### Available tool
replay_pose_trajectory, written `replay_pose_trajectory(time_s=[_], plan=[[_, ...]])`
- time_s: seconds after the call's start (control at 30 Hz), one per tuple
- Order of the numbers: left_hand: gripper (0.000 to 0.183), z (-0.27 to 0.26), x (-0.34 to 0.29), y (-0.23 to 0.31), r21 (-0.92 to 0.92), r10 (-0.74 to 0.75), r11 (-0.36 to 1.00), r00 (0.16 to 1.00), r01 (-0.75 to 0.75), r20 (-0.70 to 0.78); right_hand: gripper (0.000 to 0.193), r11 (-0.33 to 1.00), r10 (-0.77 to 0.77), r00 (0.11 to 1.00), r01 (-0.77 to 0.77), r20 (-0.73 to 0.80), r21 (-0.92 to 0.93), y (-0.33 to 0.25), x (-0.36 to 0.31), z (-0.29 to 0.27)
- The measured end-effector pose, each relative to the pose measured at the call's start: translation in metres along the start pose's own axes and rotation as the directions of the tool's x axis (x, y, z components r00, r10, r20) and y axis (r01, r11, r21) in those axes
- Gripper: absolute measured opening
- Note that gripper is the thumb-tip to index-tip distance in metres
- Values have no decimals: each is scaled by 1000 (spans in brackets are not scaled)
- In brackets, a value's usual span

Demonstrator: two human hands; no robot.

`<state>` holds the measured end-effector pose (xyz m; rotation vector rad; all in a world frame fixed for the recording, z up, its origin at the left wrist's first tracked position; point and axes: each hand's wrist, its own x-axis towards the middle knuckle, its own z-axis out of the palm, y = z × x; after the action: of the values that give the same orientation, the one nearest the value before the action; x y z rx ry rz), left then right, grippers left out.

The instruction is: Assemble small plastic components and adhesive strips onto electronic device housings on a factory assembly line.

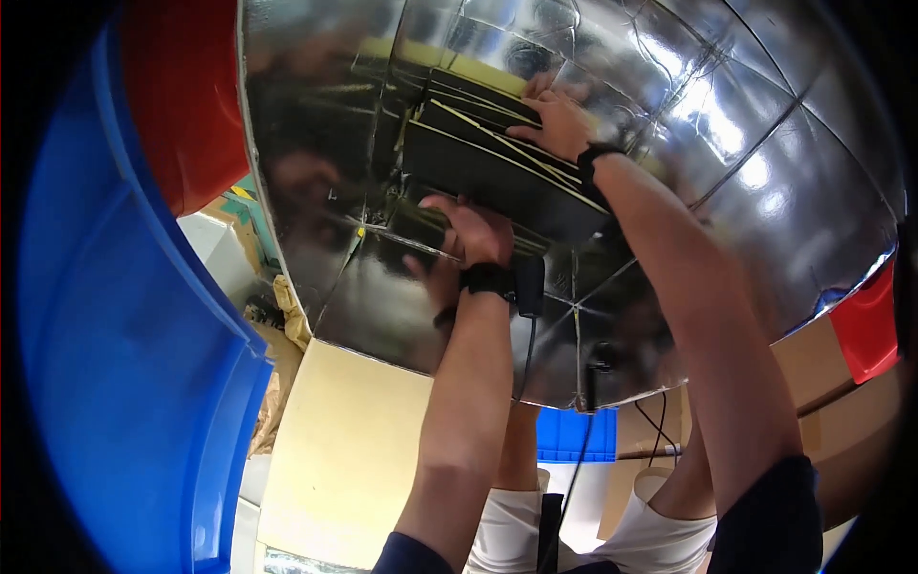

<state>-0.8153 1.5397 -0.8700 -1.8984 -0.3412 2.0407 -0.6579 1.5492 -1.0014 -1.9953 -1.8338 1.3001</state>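
Note:
A stack of thin black panels [497, 170] with yellowish edges leans over a shiny, mirror-like tabletop [765, 191]. On its far side, my right hand [559, 124] grips the panel edges, fingers bent over them and thumb toward me. Closer in, my left hand [473, 230] presses against the near lower side of the stack, closed round it, with some fingertips hidden. Both wrists wear black bands. Beside the left wristband hangs a small black device [531, 285] with a thin cable. Reflections of my hands and the panels show in the surface.
A large blue bin [124, 316] stands at the left, with a red bin [182, 105] behind it. Crumpled brown paper [282, 368] and a cream board [344, 450] lie below the table's edge. Another red container [865, 330] and cardboard [813, 359] are at the right.

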Motion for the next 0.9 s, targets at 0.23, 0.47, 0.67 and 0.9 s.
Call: replay_pose_trajectory(time_s=[0.23, 0.47, 0.67, 0.9], plan=[[64, 64, 11, 23, -164, -88, -986, 957, -43, 278, 67, 834, 185, 909, -347, 374, 429, -72, 20, 1], [101, 42, 9, -14, 188, 238, -962, 947, 199, 215, 47, 567, 70, 663, -641, 745, 517, -48, 29, -18], [102, -8, -53, -70, 318, 32, -946, 961, -59, 275, 36, 246, 56, 640, -752, 766, 611, -58, -10, -95], [95, -72, -256, -184, 107, -358, -912, 894, -397, 269, 49, 556, 59, 828, -491, 557, 671, -147, -126, -315]])
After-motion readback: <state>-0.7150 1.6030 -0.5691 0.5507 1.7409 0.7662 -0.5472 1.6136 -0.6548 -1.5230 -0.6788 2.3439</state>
